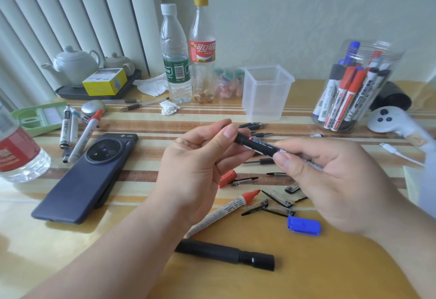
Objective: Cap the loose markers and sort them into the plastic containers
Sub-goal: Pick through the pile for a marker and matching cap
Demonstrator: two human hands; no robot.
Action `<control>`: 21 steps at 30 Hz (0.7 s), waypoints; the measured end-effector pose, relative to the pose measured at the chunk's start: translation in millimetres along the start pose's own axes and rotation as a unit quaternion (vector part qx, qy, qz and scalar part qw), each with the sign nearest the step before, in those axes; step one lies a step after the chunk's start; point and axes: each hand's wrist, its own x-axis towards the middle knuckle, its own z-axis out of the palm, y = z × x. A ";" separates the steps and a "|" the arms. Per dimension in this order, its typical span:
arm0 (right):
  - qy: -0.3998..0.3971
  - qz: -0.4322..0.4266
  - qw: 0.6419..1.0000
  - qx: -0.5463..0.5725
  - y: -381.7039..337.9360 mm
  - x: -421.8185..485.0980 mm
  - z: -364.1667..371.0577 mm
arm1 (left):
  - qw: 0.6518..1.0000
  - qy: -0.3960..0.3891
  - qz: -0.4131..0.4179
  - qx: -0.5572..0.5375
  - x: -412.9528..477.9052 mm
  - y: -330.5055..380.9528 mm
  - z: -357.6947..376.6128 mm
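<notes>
Clutter covered my striped tabletop [306, 280]. I held one black marker [257, 145] up over the middle of it, with both hands on it. My left hand [195, 164] pinched the black cap end between the thumb and the first fingers. My right hand [335, 180] pinched the other end. Its fingers were curled round the white part, so I could not see that tip. The marker was tilted, with the left end higher.

Under my hands lay a red marker [226, 209] with no cap on, its red tip pointing away from me. A blue cap [303, 225] lay near it on the right. A red cap [227, 178] lay close to my left hand. Small pen parts [278, 204] were spread between the two caps. A black tube [226, 254] lay closer to me.

At the back stood a square clear tub [267, 110]. On the right, a round clear jar [391, 63] held many capped markers, red, blue and black. A white game controller [384, 119] sat just beside the jar. Far on the left, a few more markers [80, 138] lay next to a dark phone [87, 176]. Two bottles [175, 58] stood behind them all.
</notes>
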 end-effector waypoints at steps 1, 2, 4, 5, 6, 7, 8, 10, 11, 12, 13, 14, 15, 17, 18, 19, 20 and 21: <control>-0.011 0.030 0.997 0.070 1.2 1.1 1.5 | 1.000 0.001 0.004 0.002 -0.4 0.5 0.1; -0.020 0.065 0.988 0.138 1.7 2.9 2.8 | 1.000 0.004 0.008 0.004 -0.3 0.9 -0.1; -0.032 0.127 0.964 0.230 -0.7 5.3 4.4 | 1.000 0.004 0.015 0.011 0.1 1.5 -0.5; -0.037 0.145 0.956 0.251 -2.8 5.4 4.8 | 1.000 0.004 0.017 0.017 0.0 1.6 -0.8; -0.041 0.153 0.951 0.264 -5.0 5.3 4.5 | 0.999 0.007 0.018 0.025 0.4 1.3 -1.2; -0.041 0.159 0.948 0.272 -7.1 5.8 4.6 | 0.999 0.009 0.018 0.030 0.8 1.0 -1.6; -0.044 0.165 0.946 0.276 -8.7 6.3 4.5 | 0.999 0.013 0.017 0.033 1.3 0.5 -1.9; -0.055 0.183 0.941 0.280 -8.9 7.0 4.7 | 0.999 0.016 0.013 0.040 2.5 -0.1 -2.9; -0.063 0.192 0.939 0.278 -8.1 7.1 4.4 | 0.998 0.012 0.014 0.053 2.4 -0.8 -3.1; -0.074 0.196 0.941 0.267 -6.7 6.9 4.3 | 0.997 0.006 0.020 0.077 2.2 -2.2 -3.7; -0.087 0.194 0.945 0.250 -6.1 6.3 4.9 | 0.993 0.000 0.028 0.116 1.1 -3.3 -3.6; -0.094 0.187 0.949 0.236 -5.5 5.7 6.6 | 0.984 -0.001 0.046 0.174 -0.2 -4.4 -3.6; -0.094 0.182 0.951 0.232 -6.1 5.2 8.4 | 0.968 -0.007 0.068 0.240 -2.3 -6.1 -3.5; -0.083 0.180 0.947 0.254 -6.0 5.1 11.4 | 0.928 -0.045 0.115 0.352 -8.3 -7.9 -3.3; -0.079 0.182 0.942 0.270 -5.8 4.8 11.3 | 0.904 -0.075 0.135 0.400 -10.5 -6.3 -3.1; -0.076 0.187 0.938 0.281 -6.4 5.0 10.4 | 0.879 -0.106 0.153 0.440 -11.9 -3.4 -4.3; -0.071 0.191 0.936 0.287 -6.2 5.6 8.1 | 0.854 -0.129 0.166 0.476 -12.8 1.7 -6.5; -0.064 0.196 0.934 0.291 -7.2 6.2 4.8 | 0.831 -0.144 0.166 0.511 -14.2 10.4 -10.3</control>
